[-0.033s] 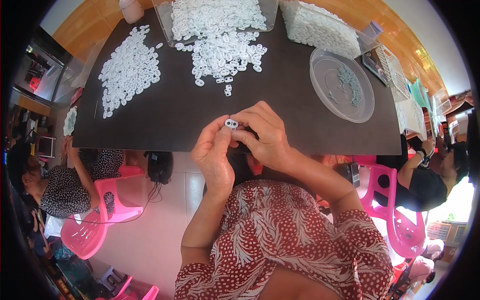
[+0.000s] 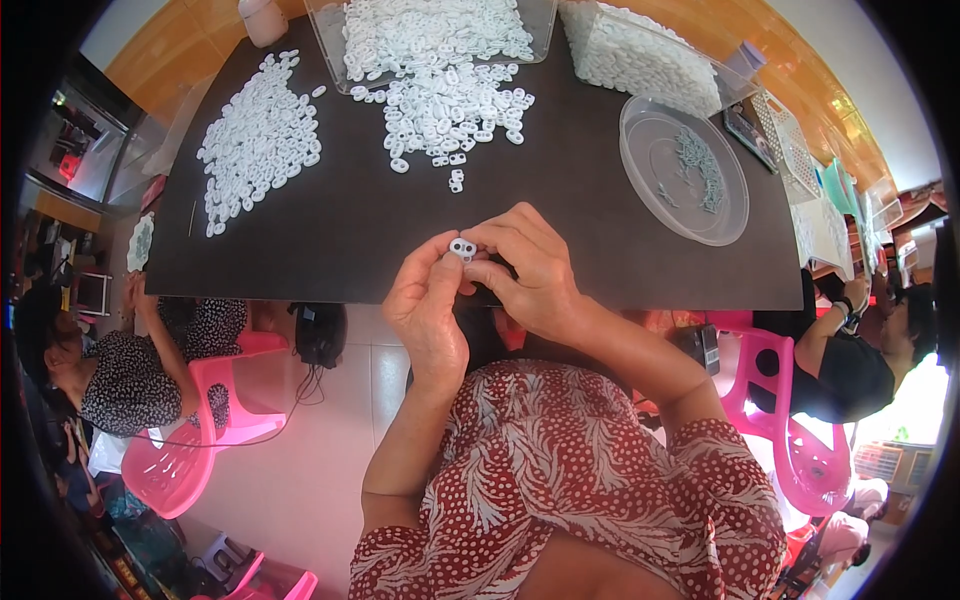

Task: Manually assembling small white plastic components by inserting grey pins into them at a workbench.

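Note:
A small white oval plastic piece with two dark holes (image 2: 462,247) is pinched between the fingertips of both hands, just over the table's near edge. My left hand (image 2: 430,300) grips it from the left with thumb and fingers. From the right, my right hand (image 2: 530,265) closes thumb and fingers on it; its fingertips partly hide the piece's lower side. Straight ahead of the hands lie a few loose white pieces (image 2: 456,181). Beyond them a heap of the same pieces (image 2: 455,110) spills from a clear bin (image 2: 549,35).
Another heap of white pieces (image 2: 262,140) spreads at the left. On the right, a round clear tray (image 2: 650,190) holds tiny grey-green parts (image 2: 705,175), near a packed clear container (image 2: 640,60) and a phone (image 2: 750,138). People sit on pink chairs (image 2: 205,440) at both sides.

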{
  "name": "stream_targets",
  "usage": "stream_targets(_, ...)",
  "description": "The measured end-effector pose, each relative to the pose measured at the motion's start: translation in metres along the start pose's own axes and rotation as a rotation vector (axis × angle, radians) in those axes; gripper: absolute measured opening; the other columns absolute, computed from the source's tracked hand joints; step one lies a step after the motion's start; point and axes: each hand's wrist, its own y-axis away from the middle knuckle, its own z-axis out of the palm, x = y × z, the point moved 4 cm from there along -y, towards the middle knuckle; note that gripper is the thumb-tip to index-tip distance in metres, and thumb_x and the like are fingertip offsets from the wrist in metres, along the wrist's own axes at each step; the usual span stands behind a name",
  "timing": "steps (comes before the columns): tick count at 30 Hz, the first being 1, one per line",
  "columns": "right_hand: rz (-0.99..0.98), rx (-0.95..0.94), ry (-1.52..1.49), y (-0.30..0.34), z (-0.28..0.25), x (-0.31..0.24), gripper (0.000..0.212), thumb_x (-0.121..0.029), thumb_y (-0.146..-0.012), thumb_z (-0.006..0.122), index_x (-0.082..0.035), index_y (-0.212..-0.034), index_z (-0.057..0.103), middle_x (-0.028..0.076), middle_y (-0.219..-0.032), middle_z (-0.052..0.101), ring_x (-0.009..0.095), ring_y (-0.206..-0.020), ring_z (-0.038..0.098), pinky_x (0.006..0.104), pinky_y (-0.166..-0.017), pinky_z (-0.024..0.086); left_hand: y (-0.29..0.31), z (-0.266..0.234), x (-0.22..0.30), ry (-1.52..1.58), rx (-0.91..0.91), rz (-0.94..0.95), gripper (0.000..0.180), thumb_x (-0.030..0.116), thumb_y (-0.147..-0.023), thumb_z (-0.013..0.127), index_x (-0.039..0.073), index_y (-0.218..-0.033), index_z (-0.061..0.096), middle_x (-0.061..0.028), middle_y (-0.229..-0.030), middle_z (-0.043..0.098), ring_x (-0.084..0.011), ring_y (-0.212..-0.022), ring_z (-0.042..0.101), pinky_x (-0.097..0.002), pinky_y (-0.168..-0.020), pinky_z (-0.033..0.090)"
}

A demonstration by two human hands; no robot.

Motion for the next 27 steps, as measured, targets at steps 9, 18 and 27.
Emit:
stream_targets(9,-0.092,0.012,0.054,-0.0001,0.0021,-0.0027,0.027,0.001,-0.063,0.07,0.001,-0.088,0.062,0.008,-0.08,0.06,0.024,-0.071,0.053,0.0329,-0.06,0.046,0.0,-0.0014,0.0004,0.119,0.016,-0.09,0.018,0.002,-0.088,0.054,-0.006,-0.103,0.06,-0.007,-0.087,0.062,-0.0091,-0.071,0.055,-0.0215,-0.065,0.045)
stream_targets(18,-0.028,0.032,-0.01,0.0002,-0.0009,-0.0044,0.026,0.0,-0.062,0.072,0.001,-0.087,0.063,0.008,-0.079,0.061,0.023,-0.07,0.053,0.0321,-0.059,0.045,0.0014,-0.0033,0.0019,0.007,-0.105,0.069,0.022,0.008,-0.092,0.054,-0.006,-0.108,0.059,-0.0066,-0.092,0.062,-0.0093,-0.076,0.054,-0.0216,-0.067,0.045)
stream_targets(27,-0.034,0.042,-0.043,0.0033,-0.0011,-0.0086,0.026,-0.001,-0.063,0.073,0.001,-0.087,0.063,0.008,-0.079,0.062,0.022,-0.069,0.053,0.0314,-0.058,0.045,0.0069,-0.0034,-0.0034,-0.015,-0.08,0.217,0.025,0.013,-0.094,0.053,-0.007,-0.109,0.059,-0.0068,-0.094,0.061,-0.01,-0.082,0.055,-0.0233,-0.074,0.045)
